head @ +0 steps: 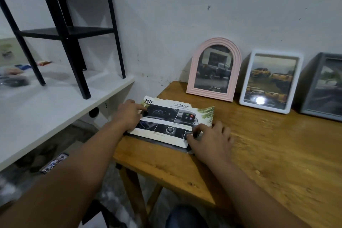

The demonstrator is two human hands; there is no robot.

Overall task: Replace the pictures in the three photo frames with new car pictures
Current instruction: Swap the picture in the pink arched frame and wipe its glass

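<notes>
A car brochure sheet (166, 122) with dashboard photos lies on the left end of the wooden table (259, 153), on top of other papers. My left hand (129, 114) rests on the sheet's left edge, fingers lying on the print. My right hand (209, 139) pinches the sheet's near right corner with curled fingers. Against the wall stand three frames: a pink arched frame (214, 69) with a dark pickup picture, a white rectangular frame (271, 81) with yellow pickups, and a grey frame (323, 87) cut off by the right edge.
A white shelf (55, 109) sits left of the table, carrying a small black two-tier stand (61, 29) and blurred items at its far left. A gap with floor clutter lies between shelf and table. My knee (185, 216) is below the table's front edge.
</notes>
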